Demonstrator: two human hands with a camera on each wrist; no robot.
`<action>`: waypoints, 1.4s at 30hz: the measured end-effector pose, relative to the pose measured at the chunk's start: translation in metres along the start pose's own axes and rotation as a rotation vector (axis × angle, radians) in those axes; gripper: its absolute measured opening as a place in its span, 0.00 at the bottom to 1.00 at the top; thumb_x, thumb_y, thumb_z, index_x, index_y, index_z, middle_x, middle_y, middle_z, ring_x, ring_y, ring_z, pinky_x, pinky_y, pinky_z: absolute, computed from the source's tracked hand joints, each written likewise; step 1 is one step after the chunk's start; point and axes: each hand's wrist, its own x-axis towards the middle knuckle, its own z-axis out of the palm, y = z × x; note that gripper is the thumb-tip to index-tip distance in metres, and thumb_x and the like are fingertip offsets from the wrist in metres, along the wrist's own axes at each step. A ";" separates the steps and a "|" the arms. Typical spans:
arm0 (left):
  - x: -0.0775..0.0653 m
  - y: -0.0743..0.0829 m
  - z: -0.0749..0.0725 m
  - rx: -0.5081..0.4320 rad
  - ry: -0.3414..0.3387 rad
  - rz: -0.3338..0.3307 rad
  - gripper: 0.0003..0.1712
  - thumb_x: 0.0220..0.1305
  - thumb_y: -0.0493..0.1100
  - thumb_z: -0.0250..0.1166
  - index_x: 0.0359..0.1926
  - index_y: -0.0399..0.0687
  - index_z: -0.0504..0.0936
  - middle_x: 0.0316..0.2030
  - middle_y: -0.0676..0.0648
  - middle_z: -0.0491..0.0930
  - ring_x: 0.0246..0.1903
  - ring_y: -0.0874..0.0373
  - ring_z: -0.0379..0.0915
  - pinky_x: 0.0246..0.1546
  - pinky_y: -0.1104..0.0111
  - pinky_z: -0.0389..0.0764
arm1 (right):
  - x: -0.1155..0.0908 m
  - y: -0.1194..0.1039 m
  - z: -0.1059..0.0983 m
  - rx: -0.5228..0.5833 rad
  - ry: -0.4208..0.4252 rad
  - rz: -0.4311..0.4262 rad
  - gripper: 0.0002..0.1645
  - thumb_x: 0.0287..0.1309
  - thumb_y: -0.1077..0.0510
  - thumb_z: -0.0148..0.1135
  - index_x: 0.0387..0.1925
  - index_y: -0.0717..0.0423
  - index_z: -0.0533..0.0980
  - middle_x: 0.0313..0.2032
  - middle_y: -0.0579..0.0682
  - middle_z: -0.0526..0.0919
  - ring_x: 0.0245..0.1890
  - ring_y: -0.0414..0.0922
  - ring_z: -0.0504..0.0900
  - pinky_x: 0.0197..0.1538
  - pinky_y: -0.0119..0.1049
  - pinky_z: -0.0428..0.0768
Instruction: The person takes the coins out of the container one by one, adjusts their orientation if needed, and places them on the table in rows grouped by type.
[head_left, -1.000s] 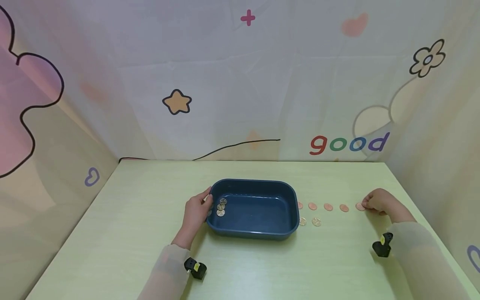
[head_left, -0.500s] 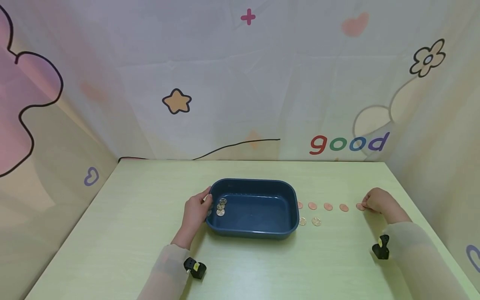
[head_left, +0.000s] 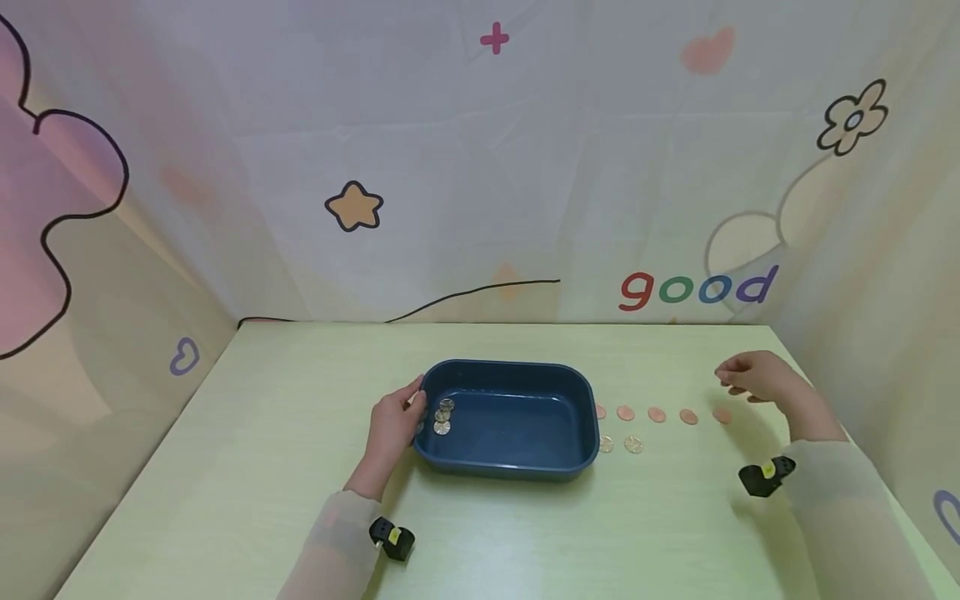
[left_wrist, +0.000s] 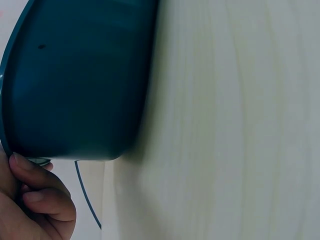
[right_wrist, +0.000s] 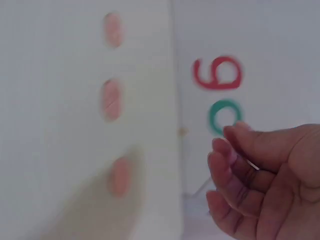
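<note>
My left hand (head_left: 391,433) grips the left end of a dark blue rectangular basin (head_left: 517,417), thumb at its rim. Several gold coins (head_left: 442,415) overlap inside, by the basin's left end. My right hand (head_left: 756,375) is raised above the table at the right, with loosely bent fingers and nothing seen between them. Just below it lies the rightmost coppery-pink coin (head_left: 722,416). In the right wrist view the palm and fingers (right_wrist: 247,187) show beside a row of pink coins (right_wrist: 111,99).
Several pink coins (head_left: 657,415) run in a row to the right of the basin, the leftmost partly hidden by its rim. Two gold coins (head_left: 633,445) lie in front of that row. A printed cloth (head_left: 480,208) hangs behind the pale table (head_left: 225,467).
My right hand has let go of the rightmost pink coin and lifted up and away from it; the coin lies at the row's end. My left hand and the basin have not moved.
</note>
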 end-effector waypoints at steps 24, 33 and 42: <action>0.000 0.001 0.001 0.002 0.001 0.003 0.24 0.74 0.43 0.58 0.68 0.45 0.77 0.15 0.54 0.60 0.12 0.65 0.60 0.18 0.74 0.67 | 0.015 -0.189 0.034 -0.093 -0.111 -0.455 0.13 0.71 0.57 0.60 0.48 0.62 0.81 0.41 0.55 0.86 0.39 0.43 0.84 0.48 0.40 0.83; -0.002 0.002 -0.001 -0.003 -0.009 -0.012 0.24 0.75 0.42 0.57 0.69 0.44 0.76 0.13 0.55 0.59 0.10 0.65 0.60 0.16 0.75 0.68 | 0.042 -0.231 0.073 -0.210 -0.339 -0.549 0.16 0.69 0.60 0.62 0.53 0.65 0.81 0.45 0.59 0.88 0.42 0.46 0.85 0.53 0.42 0.86; -0.003 0.003 0.001 -0.009 0.004 -0.004 0.24 0.74 0.41 0.57 0.68 0.44 0.77 0.12 0.55 0.59 0.08 0.65 0.60 0.15 0.76 0.67 | 0.063 -0.254 0.110 -0.307 -0.401 -0.591 0.14 0.68 0.61 0.63 0.51 0.64 0.82 0.47 0.58 0.88 0.44 0.45 0.86 0.54 0.38 0.85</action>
